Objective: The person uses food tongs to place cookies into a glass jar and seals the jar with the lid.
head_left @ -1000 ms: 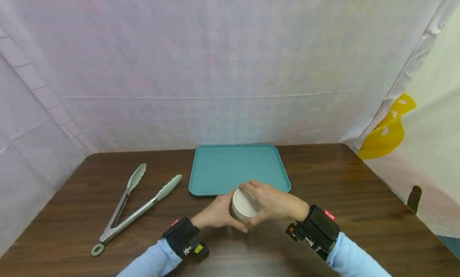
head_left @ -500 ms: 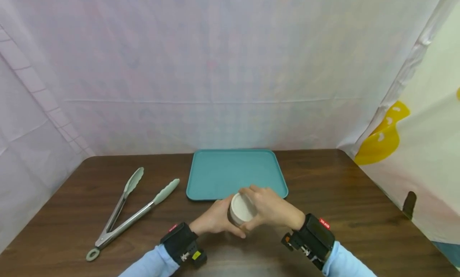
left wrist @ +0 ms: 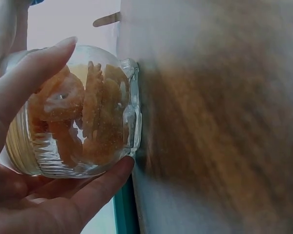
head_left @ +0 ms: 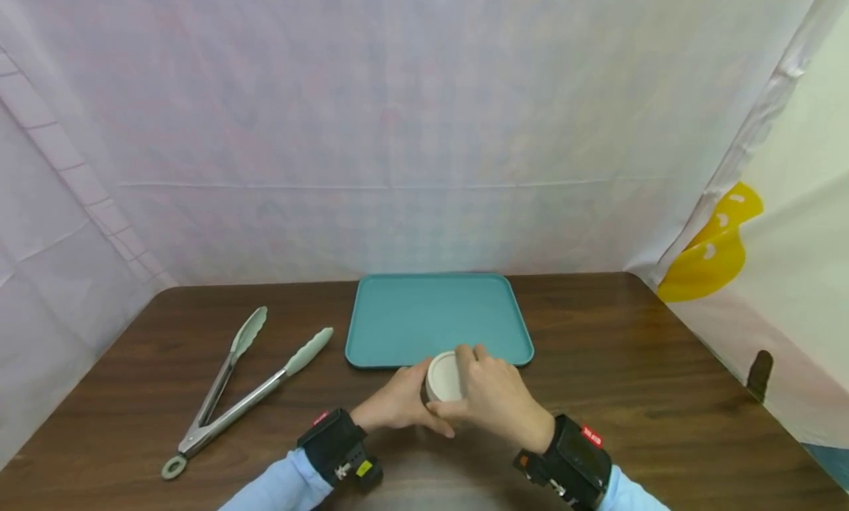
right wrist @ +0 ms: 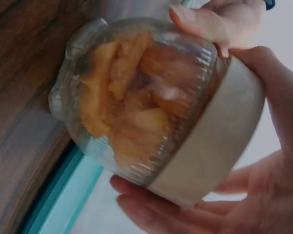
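A clear glass jar (left wrist: 95, 141) stands upright on the wooden table, full of orange-brown pieces that look like dried fruit or crackers. Its lid (right wrist: 215, 136) is cream-coloured and round, seated on top in the right wrist view. My left hand (head_left: 400, 402) grips the glass body from the left, thumb on the near side and fingers on the far side. From the right, my right hand (head_left: 499, 399) holds the lid by its edge, thumb and fingers spread round it. In the head view the hands hide most of the glass.
Just behind the jar lies a flat teal tray (head_left: 431, 315). Metal tongs (head_left: 242, 411) with pale green tips lie spread on the left of the table (head_left: 637, 393). Pale cloth (head_left: 398, 127) hangs behind the table and on both sides.
My right hand has turned on the lid, its wrist swinging nearer and to the left. The left hand keeps its grip on the jar. The head view has shifted slightly.
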Tool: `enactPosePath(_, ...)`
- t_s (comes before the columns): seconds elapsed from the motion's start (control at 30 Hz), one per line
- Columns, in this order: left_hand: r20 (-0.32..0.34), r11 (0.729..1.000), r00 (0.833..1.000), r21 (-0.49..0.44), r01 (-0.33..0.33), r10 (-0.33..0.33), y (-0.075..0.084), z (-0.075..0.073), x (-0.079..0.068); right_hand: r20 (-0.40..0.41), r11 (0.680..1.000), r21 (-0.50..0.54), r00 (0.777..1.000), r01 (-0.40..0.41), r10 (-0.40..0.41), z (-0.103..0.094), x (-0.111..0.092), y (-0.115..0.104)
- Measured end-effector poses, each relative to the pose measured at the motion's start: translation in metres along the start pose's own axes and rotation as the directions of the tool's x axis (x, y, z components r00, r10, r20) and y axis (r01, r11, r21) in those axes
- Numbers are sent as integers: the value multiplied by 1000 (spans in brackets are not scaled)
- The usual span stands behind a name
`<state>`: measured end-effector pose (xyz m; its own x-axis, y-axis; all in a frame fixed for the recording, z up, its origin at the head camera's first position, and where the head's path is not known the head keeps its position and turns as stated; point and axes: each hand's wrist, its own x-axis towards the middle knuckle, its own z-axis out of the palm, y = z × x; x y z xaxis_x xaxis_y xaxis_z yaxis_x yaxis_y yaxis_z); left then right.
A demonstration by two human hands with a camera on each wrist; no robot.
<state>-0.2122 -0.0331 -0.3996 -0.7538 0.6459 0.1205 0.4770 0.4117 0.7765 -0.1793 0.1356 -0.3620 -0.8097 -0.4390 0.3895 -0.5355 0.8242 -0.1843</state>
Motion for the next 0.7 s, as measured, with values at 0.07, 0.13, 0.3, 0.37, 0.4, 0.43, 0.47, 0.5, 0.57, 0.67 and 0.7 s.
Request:
enactPosePath(0.07, 6, 1000, 1000, -5, 1, -1, 0, -1, 0, 95, 995, 94, 995, -42, 33, -5, 1, 3)
enactPosePath(0.13, 10, 1000, 1000, -7, -1, 1, 1, -1, 0, 203, 977, 205, 979, -66, 23, -12, 3, 8)
enactPosePath(0.3, 15, 1000, 1000, -15, 8, -8, 2, -1, 1, 373, 887, 458, 917, -52, -139, -23, 11, 30)
enactPosePath(0.37, 12, 1000, 1000, -21, 5, -5, 1, -1, 0, 384, 859, 512, 898, -15, -213, -22, 14, 37)
enactPosePath(0.4, 11, 1000, 1000, -21, 2, -2, 1, -1, 0, 380, 846, 534, 892, 4, -244, -21, 15, 40)
enactPosePath(0.43, 12, 1000, 1000, -22, 1, -1, 0, -1, 0, 374, 835, 550, 889, 18, -266, -19, 15, 42)
enactPosePath(0.47, 12, 1000, 1000, -19, -2, 2, 0, -1, 0, 369, 832, 554, 888, 28, -275, -17, 15, 43)
enactPosePath(0.5, 10, 1000, 1000, -21, -5, 5, 0, -1, 0, 359, 832, 553, 890, 42, -283, -16, 14, 44)
enactPosePath(0.57, 5, 1000, 1000, -12, -13, 13, 0, 0, 0, 336, 837, 545, 902, 49, -271, -12, 12, 44)
enactPosePath(0.67, -3, 1000, 1000, 3, -9, 9, 1, 1, 0, 283, 875, 480, 934, 60, -219, -8, 8, 41)
enactPosePath(0.7, -5, 1000, 1000, 5, -6, 6, 1, 1, 0, 260, 890, 452, 945, 64, -200, -7, 7, 39)
